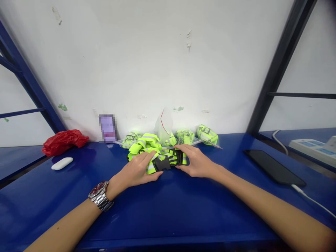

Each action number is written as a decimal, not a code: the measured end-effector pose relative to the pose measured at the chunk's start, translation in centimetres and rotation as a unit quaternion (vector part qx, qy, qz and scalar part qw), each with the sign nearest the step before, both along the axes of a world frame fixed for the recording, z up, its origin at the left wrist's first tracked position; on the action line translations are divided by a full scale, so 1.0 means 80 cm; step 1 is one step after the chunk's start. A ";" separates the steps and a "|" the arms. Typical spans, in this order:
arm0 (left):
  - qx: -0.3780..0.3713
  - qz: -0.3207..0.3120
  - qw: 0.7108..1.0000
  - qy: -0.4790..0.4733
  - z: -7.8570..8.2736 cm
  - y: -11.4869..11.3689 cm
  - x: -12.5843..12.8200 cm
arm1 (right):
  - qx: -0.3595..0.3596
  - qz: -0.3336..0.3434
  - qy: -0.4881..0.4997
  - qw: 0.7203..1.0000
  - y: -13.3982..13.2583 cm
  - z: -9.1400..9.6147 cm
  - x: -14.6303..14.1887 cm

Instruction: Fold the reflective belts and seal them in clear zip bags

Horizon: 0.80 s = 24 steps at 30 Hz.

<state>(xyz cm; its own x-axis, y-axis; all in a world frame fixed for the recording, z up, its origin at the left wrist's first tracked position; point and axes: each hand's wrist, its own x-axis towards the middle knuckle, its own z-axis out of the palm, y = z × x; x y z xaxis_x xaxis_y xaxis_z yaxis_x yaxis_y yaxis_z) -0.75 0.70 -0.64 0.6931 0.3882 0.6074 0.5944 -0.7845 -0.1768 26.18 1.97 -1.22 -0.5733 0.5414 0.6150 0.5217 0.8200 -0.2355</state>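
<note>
Both my hands are low at the middle of the blue table, gripping a bundled neon-yellow reflective strap (141, 154) with a black plastic buckle (164, 162). My left hand (138, 169) presses its fingers over the strap beside the buckle, and a steel wristwatch (99, 195) sits on that wrist. My right hand (195, 161) pinches the buckle's far end. Behind them lie several similar yellow bundles, such as one in a clear bag (207, 134). A clear plastic bag (165, 125) stands up behind the strap.
A red plastic bag (63, 141) and a white earbud case (62, 163) lie at the left. A pixelated phone (107, 128) leans on the white wall. At the right are a black phone (274, 167) with a white cable and a power strip (312, 150). Dark metal posts frame both sides.
</note>
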 end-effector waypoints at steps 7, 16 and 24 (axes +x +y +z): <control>-0.007 0.006 1.000 0.014 -0.002 0.000 0.001 | 0.015 0.007 -0.009 1.000 -0.002 0.001 -0.001; -0.002 -0.007 0.999 0.048 -0.003 -0.007 0.007 | -0.029 0.034 -0.025 0.999 -0.014 -0.002 -0.013; 0.031 0.026 0.999 0.016 0.007 -0.015 0.021 | -0.028 0.037 0.035 0.998 -0.014 0.004 -0.020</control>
<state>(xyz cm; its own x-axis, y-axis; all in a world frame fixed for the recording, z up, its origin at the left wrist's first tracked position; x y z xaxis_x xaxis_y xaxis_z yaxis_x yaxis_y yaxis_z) 0.97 -0.47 -0.12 0.6925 0.3864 0.6092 0.6271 -0.7398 -0.2436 24.55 0.86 -0.93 -0.5706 0.5338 0.6242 0.4402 0.8404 -0.3163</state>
